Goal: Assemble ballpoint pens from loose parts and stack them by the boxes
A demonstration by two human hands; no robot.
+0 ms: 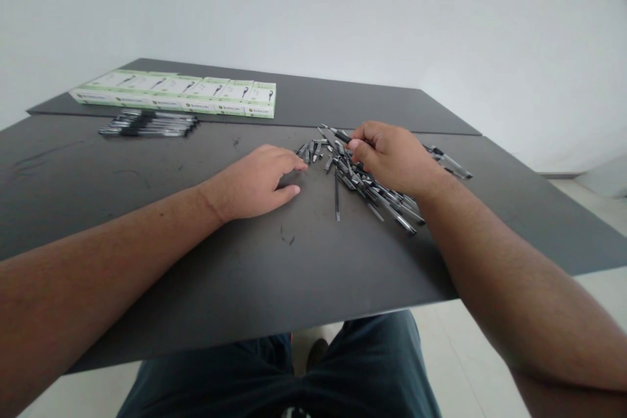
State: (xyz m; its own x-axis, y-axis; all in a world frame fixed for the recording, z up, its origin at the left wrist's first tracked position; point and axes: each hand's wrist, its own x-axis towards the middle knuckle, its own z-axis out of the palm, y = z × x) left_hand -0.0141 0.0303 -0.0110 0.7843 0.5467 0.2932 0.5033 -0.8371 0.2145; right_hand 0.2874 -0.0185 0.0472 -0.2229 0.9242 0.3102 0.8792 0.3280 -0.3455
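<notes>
My right hand [389, 155] pinches a dark pen [341, 136] between thumb and fingers, its tip pointing to the upper left. Beneath and in front of that hand spreads a loose heap of clear and black pens [385, 199]. My left hand [267, 181] hovers over or rests on the table just left of the heap, fingers and thumb apart with nothing between them. Close to its fingertips lies a small cluster of pen caps [312, 151]. A single thin dark refill or pen [337, 199] points toward me at the heap's left side.
Along the back left stands a row of white-and-green boxes [196, 95] with pen pictures. A neat bundle of pens [149, 124] lies in front of them. A few more pens [451, 162] lie beyond my right wrist. The dark grey table [235, 281] ends just before my knees.
</notes>
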